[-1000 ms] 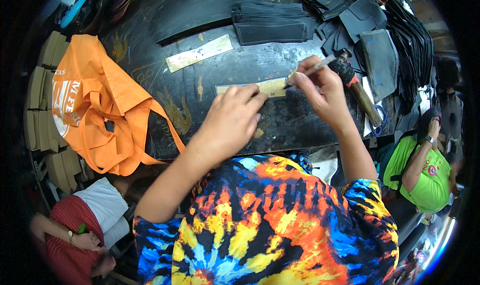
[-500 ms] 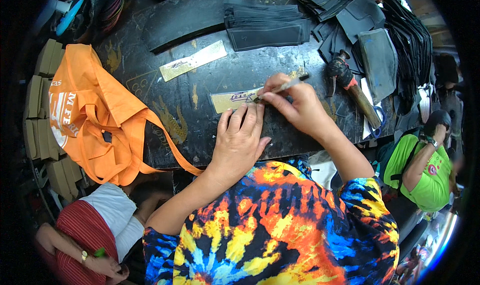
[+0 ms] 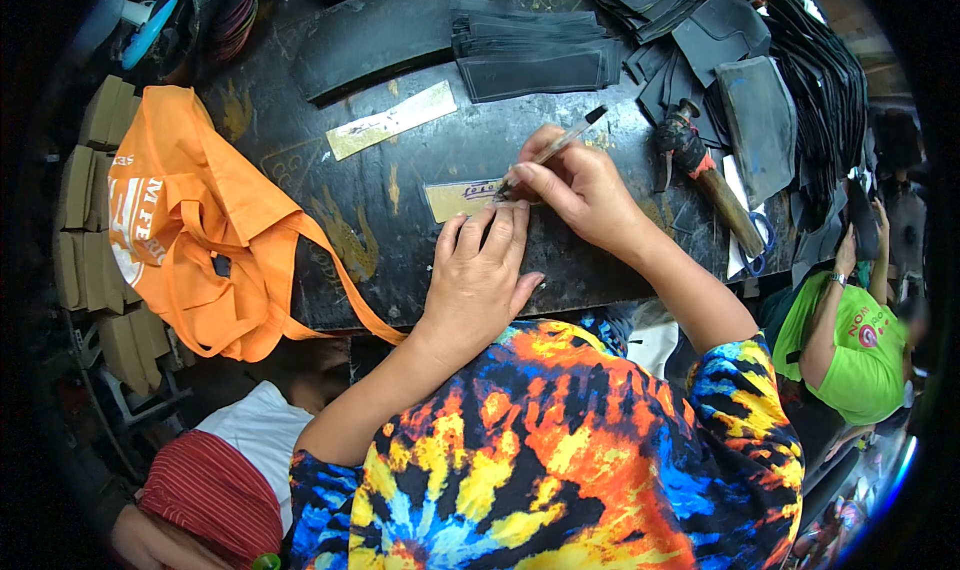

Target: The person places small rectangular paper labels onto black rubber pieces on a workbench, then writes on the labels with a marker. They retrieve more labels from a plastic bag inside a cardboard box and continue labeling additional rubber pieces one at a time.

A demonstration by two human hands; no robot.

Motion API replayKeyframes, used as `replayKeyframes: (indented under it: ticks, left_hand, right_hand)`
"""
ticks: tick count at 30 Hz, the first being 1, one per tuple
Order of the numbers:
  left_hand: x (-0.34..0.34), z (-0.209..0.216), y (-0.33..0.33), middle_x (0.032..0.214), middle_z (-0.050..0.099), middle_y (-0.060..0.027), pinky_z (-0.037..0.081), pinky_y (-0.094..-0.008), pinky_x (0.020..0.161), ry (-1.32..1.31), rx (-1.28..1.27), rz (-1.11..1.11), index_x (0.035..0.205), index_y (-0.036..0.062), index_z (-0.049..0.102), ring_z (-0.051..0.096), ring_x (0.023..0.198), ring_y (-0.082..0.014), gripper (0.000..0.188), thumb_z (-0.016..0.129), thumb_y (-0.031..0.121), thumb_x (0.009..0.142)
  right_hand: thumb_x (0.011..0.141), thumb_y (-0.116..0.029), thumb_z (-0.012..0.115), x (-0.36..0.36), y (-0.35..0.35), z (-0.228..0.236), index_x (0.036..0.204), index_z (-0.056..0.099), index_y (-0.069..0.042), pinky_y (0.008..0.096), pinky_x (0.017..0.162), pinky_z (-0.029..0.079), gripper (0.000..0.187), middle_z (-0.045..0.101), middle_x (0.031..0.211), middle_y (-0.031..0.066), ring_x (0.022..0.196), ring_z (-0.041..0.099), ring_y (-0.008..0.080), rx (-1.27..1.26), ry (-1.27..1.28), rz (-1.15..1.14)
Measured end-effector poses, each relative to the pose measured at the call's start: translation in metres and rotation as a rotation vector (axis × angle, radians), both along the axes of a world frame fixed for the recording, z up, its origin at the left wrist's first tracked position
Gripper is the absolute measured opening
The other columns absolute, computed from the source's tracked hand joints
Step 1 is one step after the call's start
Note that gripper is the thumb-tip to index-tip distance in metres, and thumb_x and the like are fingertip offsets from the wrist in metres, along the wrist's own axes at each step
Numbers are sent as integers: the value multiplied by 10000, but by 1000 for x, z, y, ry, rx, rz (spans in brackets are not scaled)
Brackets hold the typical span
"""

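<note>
Main item: one narrow, flat, gold-toned strip with a dark border and dark handwritten marks (image 3: 448, 203), lying on the worn black tabletop (image 3: 610, 285), straight ahead of the left fingertips. Long axis: crosswise to the body, near the table's close edge, rising slightly to the right.

Left hand (image 3: 472, 280): bare, palm down, fingers extended side by side, tips resting on the strip's near long edge; nothing gripped.

Right hand (image 3: 575, 190): bare, thumb and fingers pinched on a slim clear-barrelled pen with a black end (image 3: 562, 142), over the strip's right portion, just beside the left fingertips. Pen leans up and to the right; whether its point touches the surface is too small to tell.

Adjacent: second pale gold strip, also marked (image 3: 392, 122), beyond and to the left; stack of black flat panels (image 3: 540, 60), farther off; wooden-handled hammer with black-wrapped head (image 3: 728, 210), right; orange cloth bag (image 3: 205, 225), left.
</note>
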State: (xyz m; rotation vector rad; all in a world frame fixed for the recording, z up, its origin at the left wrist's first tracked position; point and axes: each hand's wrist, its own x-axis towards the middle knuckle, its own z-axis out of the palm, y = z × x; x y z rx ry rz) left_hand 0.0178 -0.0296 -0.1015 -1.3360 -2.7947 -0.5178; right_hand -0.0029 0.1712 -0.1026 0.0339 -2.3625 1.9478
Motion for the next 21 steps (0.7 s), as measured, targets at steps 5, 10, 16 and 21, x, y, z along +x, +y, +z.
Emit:
replayKeyframes:
  ticks: [5, 10, 16, 21]
  left_hand:
    - [-4, 0, -7, 1427, 522, -159, 361, -506, 1153, -25, -53, -3, 1508, -14, 489, 475, 1312, -333, 812, 761, 413, 873]
    - [-10, 8, -13, 1394, 560, -143, 385, -473, 1134, -13, -22, -7, 1458, 6, 544, 496, 1300, -313, 706, 738, 394, 900]
    - [-56, 22, -1, 1064, 680, -165, 506, -460, 933, -198, 371, 22, 1125, 25, 695, 646, 1038, -364, 230, 711, 122, 917]
    - [-139, 30, 31, 1114, 685, -84, 491, -432, 924, 244, 403, 25, 1114, 71, 716, 632, 1084, -303, 282, 791, 100, 844]
  right_hand:
    - [980, -101, 686, 1, -10, -4, 1078, 601, -64, 397, 688, 563, 134, 685, 899, 152, 800, 702, 371, 476, 373, 109]
    - [1073, -118, 565, -6, 4, 4, 1103, 592, -12, 346, 761, 565, 113, 711, 1030, 87, 847, 689, 174, 83, 84, -21]
    - [876, -276, 808, 28, 37, 15, 1312, 673, -123, 482, 879, 570, 482, 624, 1193, 152, 1030, 693, 388, 760, 50, 41]
    - [803, -219, 861, 19, 43, 6, 1176, 632, -72, 478, 878, 557, 462, 638, 1172, 153, 1035, 691, 400, 707, 61, 104]
